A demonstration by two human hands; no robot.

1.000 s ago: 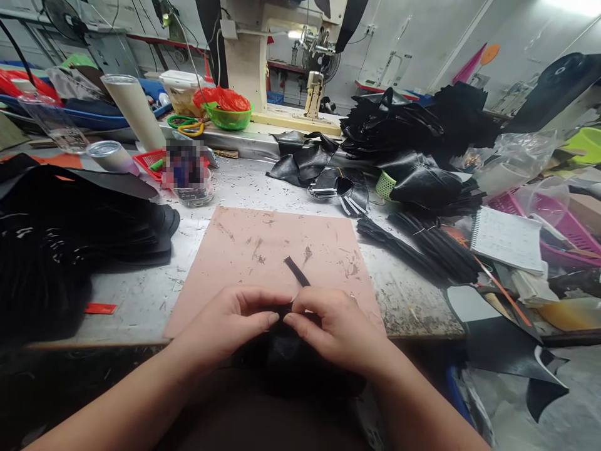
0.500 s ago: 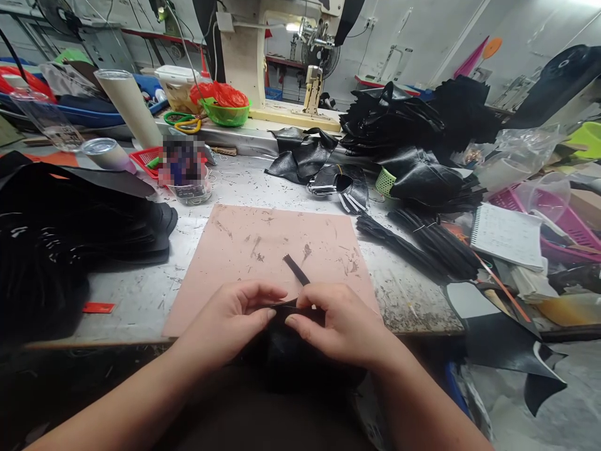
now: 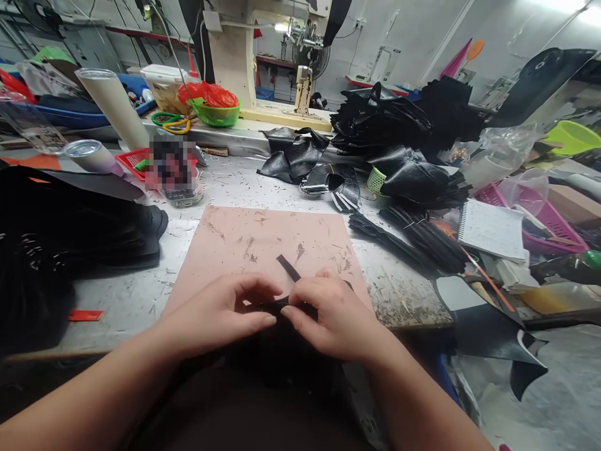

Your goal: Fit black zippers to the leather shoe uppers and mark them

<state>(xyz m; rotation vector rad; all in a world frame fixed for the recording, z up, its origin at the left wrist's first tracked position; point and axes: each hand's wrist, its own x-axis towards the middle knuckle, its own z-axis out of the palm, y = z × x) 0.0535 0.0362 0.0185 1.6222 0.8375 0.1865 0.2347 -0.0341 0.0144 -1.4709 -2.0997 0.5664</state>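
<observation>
Thumb and forefinger of the right hand (image 3: 328, 310) are being pressed together on a slim black piece (image 3: 273, 305), and a definite pinch is being made there. Opposite, the left hand (image 3: 218, 310) is being held half curled, thumb and fingertips parted around the piece's left end; whether any real grip is being applied cannot be told. The piece is being held roughly over the near edge of the pink board (image 3: 230, 238), with dark material below being lost in shadow.

Light, supple handling is being suggested by that thin edge (leather or a lookalike, judging by the sheen across the bench (image 3: 225, 178)), so little weight is probably being borne. A smooth face could be inviting slips, so a pinch close to the edge, both ends supported, is being favoured over a loose palm hold.

Just beyond the right fingers, a short black strip (image 3: 288, 267) is being shown lying on the board; any join with the piece is being hidden. Farther out, the left is being filled by stacked black panels (image 3: 113, 225), the right by bundled black strips (image 3: 425, 241) and a spiral notebook (image 3: 492, 230), while the rear is being dominated by a pale sewing machine (image 3: 230, 56).
</observation>
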